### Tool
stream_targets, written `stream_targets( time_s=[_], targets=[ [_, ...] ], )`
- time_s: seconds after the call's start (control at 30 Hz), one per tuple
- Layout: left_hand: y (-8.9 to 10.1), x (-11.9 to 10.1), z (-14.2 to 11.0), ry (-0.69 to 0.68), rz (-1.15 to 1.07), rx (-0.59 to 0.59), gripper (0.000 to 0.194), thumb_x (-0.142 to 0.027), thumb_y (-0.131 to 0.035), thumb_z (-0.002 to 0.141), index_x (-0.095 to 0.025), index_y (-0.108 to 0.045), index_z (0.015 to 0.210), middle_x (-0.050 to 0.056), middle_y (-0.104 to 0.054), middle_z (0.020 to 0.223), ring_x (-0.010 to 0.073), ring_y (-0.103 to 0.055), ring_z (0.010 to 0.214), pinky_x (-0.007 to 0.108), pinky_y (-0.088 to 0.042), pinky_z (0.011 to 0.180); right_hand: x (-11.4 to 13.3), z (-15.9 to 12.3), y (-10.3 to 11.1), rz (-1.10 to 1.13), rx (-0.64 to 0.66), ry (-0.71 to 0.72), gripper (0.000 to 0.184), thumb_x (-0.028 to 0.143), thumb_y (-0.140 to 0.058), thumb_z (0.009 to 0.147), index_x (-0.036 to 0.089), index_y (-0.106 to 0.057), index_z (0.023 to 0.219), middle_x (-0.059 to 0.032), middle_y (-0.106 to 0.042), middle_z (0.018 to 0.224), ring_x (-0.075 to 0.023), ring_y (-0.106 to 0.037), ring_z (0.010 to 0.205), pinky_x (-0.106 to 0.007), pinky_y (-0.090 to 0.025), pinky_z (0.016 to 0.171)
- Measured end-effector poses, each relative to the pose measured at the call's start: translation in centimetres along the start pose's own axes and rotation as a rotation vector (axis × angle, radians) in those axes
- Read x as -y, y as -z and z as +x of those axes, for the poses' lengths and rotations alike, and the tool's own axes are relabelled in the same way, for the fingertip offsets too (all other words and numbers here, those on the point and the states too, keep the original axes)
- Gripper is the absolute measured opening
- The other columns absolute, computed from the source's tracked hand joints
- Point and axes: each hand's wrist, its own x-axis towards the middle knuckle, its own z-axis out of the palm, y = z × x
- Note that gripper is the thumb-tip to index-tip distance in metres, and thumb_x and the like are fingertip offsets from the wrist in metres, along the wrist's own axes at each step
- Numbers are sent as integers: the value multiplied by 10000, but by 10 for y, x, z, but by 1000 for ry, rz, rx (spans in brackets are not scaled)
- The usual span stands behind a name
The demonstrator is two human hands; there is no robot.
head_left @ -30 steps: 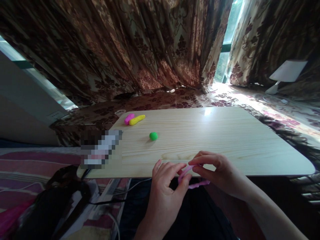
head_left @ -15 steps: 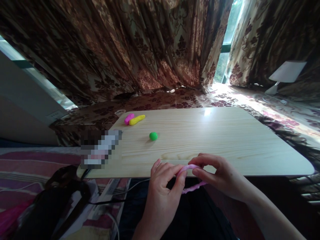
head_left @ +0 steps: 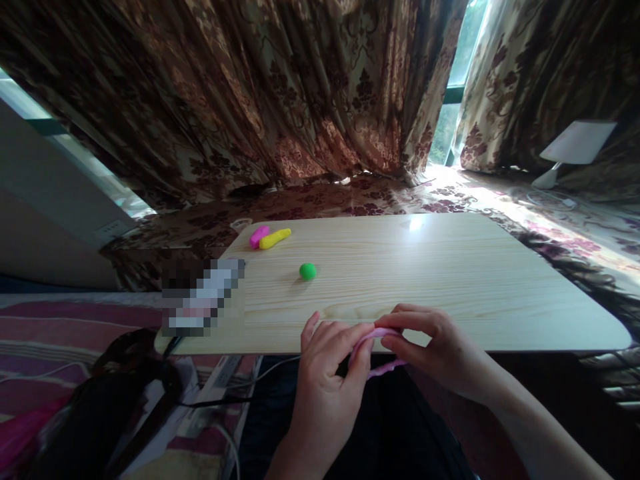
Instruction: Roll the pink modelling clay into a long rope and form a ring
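A thin strip of light pink modelling clay (head_left: 387,367) is bent into a loop between my hands, at the near edge of the table. Thumb and forefinger of my left hand (head_left: 327,367) pinch its left side. On the right, my right hand (head_left: 433,343) pinches the upper part of the loop, fingertips close to those of the left. Part of the strip is hidden behind my fingers. Farther off on the table lies a green clay ball (head_left: 307,271). Beyond it, a yellow clay roll (head_left: 275,239) touches a bright pink clay piece (head_left: 259,237).
The light wooden table (head_left: 430,267) has a blurred-out object (head_left: 207,300) at its left edge. A white lamp (head_left: 577,143) stands on the ledge at right. Patterned curtains (head_left: 320,93) hang behind. A dark bag (head_left: 90,407) and cables lie at lower left.
The lower part of the pink loop has risen slightly, and my fingertips have shifted a little along the strip. Both hands keep their pinch; the other clay pieces stay put.
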Motion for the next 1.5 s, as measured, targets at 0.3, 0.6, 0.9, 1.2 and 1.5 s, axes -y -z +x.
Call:
stream_targets(
  time_s=[0.3,0.6,0.9,1.2,1.5],
  targets=[
    [-3,-1,3,-54,87,-7,182,-191,-611,793,-250,-645,962,-5,-658,823,154,-587,781,461,-245,1060,4,0,8,38,36,-39,98,186,-541,875,199,-634,901,-1,-646,857,-140,-592,794,-247,-459,716],
    [-2,-1,3,-84,151,5,160,-173,-589,810,-243,-645,943,-6,-661,808,150,-585,773,487,-205,1066,3,-2,3,58,-19,-27,92,168,-550,863,193,-626,908,-4,-649,839,-146,-593,786,-258,-466,727],
    [2,-6,3,-82,173,62,131,-155,-553,826,-239,-652,842,-16,-606,759,137,-560,773,482,-184,1078,5,1,4,23,6,23,97,170,-550,873,195,-641,855,-9,-603,836,-131,-576,764,-248,-450,701],
    [3,-4,1,-11,68,114,116,-169,-554,832,-234,-636,881,-13,-612,822,142,-560,832,455,-194,1085,4,2,2,13,1,25,109,171,-537,880,196,-637,842,-14,-601,835,-135,-576,767,-252,-447,699],
    [7,-5,1,197,-211,311,146,-252,-476,893,-226,-619,875,10,-600,821,165,-562,870,351,-408,907,6,0,4,52,42,23,127,101,-540,845,205,-604,875,-10,-596,858,-139,-568,784,-262,-455,724]
  ],
)
